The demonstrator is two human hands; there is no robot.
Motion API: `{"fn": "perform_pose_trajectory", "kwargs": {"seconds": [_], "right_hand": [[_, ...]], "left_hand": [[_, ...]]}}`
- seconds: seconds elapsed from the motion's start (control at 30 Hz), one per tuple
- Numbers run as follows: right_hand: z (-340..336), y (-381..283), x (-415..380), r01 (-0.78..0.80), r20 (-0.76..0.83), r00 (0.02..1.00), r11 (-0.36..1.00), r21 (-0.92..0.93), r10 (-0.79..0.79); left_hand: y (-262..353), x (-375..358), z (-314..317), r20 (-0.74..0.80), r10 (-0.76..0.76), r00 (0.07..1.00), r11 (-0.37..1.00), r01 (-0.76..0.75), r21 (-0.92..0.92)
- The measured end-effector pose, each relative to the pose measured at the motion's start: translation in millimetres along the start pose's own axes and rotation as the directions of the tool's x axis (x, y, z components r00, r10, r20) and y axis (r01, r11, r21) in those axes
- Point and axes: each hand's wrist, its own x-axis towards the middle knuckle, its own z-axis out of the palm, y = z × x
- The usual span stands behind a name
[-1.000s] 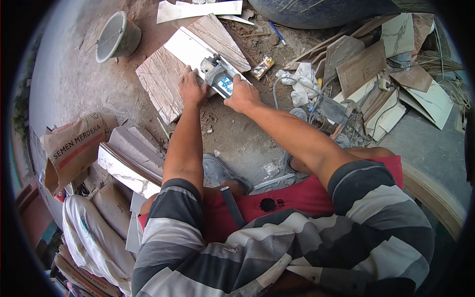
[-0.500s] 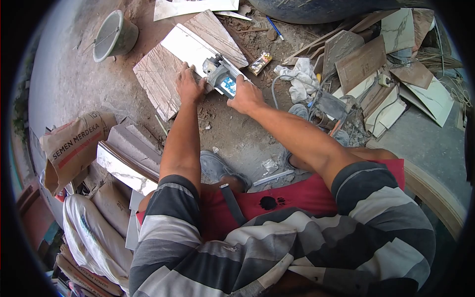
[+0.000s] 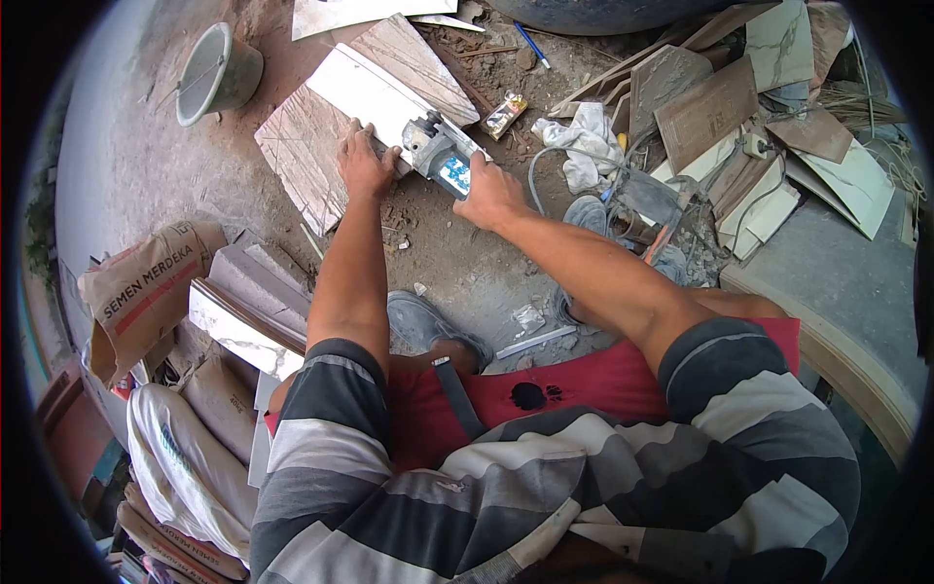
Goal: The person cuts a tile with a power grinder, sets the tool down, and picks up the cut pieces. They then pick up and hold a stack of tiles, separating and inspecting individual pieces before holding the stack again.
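Note:
A white tile (image 3: 355,86) lies at a slant on larger brownish veined tiles (image 3: 297,146) on the ground. My left hand (image 3: 365,167) rests at its near edge, fingers bent onto it and thumb apart, holding it down. In my right hand (image 3: 494,195) is a grey handheld tile cutter (image 3: 438,161) with a blue-and-white label, the fingers wrapped round its body. The cutter sits over the tile's right end, just right of my left thumb. Its blade is hidden beneath the housing.
A grey bucket (image 3: 238,78) stands at the upper left. A small packet (image 3: 505,115), a blue pen (image 3: 532,47) and a white cloth (image 3: 587,146) lie beyond the cutter. Stacked tile pieces (image 3: 705,102) and a cable are at the right. A cement bag (image 3: 146,282) stands at the left.
The tile cutter has slid a little toward the lower right along the tile, my right hand with it. My left hand keeps its place on the tile. The whole view has shifted slightly.

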Motion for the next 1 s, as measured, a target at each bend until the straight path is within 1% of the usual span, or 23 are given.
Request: {"fn": "perform_pose_trajectory", "kwargs": {"seconds": [0.43,0.5,0.57,0.67,0.73,0.83,1.0], "right_hand": [[-1,16,-19,-0.020,0.031,0.999,0.999,-0.050,0.021],[1,21,-21,-0.022,0.028,0.999,0.999,-0.050,0.023],[3,26,-24,0.012,0.012,1.000,1.000,-0.015,-0.012],[4,30,-27,0.005,0.018,1.000,1.000,-0.022,-0.004],[3,31,-30,-0.001,0.019,1.000,1.000,-0.026,0.001],[3,34,-34,-0.003,0.022,1.000,0.999,-0.032,0.004],[1,38,-39,-0.001,0.024,1.000,0.999,-0.037,0.001]], "left_hand": [[0,0,0,0.005,0.004,1.000,0.999,-0.004,0.036],[0,0,2,0.001,0.005,1.000,0.999,-0.005,0.041],[-1,0,3,-0.002,0.008,1.000,0.999,-0.008,0.046],[0,0,3,-0.009,0.025,1.000,0.998,-0.024,0.053],[2,-1,1,0.010,-0.015,1.000,0.998,0.015,0.056],[2,0,1,-0.004,0.004,1.000,0.997,-0.004,0.072],[4,0,0,0.018,-0.018,1.000,0.997,0.016,0.080]]}}
